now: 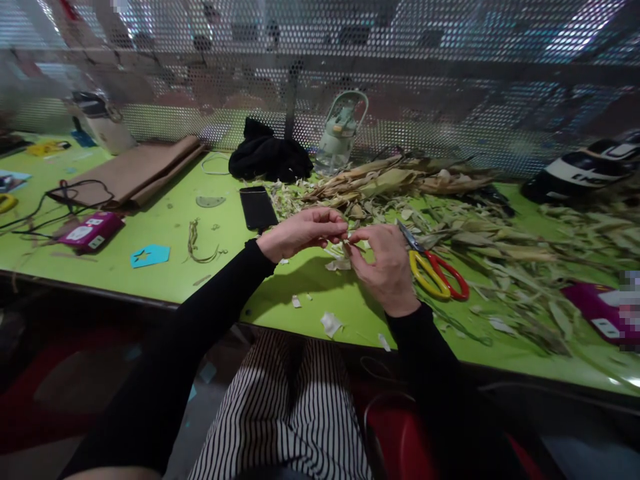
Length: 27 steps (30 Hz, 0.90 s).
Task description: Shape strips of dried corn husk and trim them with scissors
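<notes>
Small pale piece (349,236), too small to identify: apparently pinched between fingertips of left hand (315,230) and right hand (384,263), left of scissors (429,272), above surface (160,223). Probably mid fine handwork; likely calls for steady pinch next.

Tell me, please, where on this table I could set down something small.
Bare patches lie between the purple box, blue card and half-round piece, and between the twine and phone. The right is crowded with dry husks and scissors; at centre front, the left hand, right hand and pale scraps take up room.
</notes>
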{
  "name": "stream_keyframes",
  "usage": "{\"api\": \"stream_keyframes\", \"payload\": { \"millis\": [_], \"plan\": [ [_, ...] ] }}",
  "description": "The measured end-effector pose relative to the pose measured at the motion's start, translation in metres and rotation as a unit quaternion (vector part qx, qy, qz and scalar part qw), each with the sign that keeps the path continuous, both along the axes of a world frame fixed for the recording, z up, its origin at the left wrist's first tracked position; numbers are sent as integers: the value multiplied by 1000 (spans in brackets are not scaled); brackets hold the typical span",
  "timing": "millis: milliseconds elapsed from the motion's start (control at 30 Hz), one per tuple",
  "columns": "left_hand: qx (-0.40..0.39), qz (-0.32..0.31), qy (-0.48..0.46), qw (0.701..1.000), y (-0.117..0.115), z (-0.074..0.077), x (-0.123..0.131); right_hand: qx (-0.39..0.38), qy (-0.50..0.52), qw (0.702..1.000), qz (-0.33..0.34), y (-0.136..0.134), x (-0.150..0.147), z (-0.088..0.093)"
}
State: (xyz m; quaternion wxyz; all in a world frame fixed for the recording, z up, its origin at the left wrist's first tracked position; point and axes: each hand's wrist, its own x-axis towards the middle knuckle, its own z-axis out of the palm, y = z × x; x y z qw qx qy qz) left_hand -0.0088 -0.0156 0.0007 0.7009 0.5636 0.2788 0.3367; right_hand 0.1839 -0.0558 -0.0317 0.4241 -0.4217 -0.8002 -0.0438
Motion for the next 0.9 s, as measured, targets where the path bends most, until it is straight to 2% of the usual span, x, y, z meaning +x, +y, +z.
{"api": "stream_keyframes", "payload": {
  "millis": [67,200,300,400,567,700,900],
  "plan": [
    [-5,-26,8,1000,1,-1,0,-69,63,996,15,0,1,2],
    [6,-71,19,997,0,-4,1,-177,195,964,44,0,1,4],
    [28,-70,39,996,0,-6,2,-201,225,951,62,1,0,3],
    [37,-67,67,995,-1,-6,3,-213,244,945,45,2,-1,2],
    [21,-57,63,996,-4,-2,4,-243,287,925,48,4,-1,0],
    [-15,-32,44,998,-5,-2,7,-225,273,933,72,1,-1,-1],
    [-39,19,23,999,-2,-8,10,-197,153,962,110,-2,2,6]
  ]
}}
